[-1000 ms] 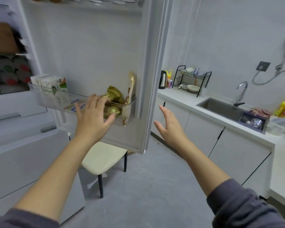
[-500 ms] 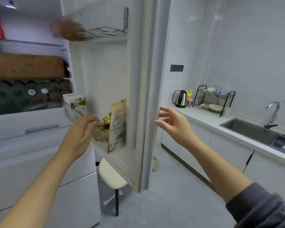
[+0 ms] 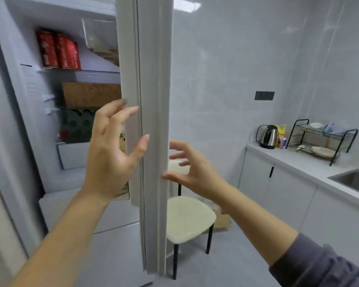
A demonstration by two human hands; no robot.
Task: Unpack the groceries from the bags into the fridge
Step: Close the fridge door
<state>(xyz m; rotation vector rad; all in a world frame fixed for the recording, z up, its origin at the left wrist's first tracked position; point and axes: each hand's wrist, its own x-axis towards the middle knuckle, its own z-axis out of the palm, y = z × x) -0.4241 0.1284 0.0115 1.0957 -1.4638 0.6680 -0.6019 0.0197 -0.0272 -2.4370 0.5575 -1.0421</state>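
Seemingly near the end, both hands, the left hand and right hand, were empty with fingers spread, flanking the fridge door; shelves already held red cans.

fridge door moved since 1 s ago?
Yes. The fridge door has swung toward shut: now edge-on, it covers the right ends of the fridge shelves.

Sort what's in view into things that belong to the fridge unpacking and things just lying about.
Job: fridge door; left hand and right hand either side of its edge; red packs on an upper shelf; brown box below them.
Lying about: kettle, dish rack, chair, sink, wall switch.
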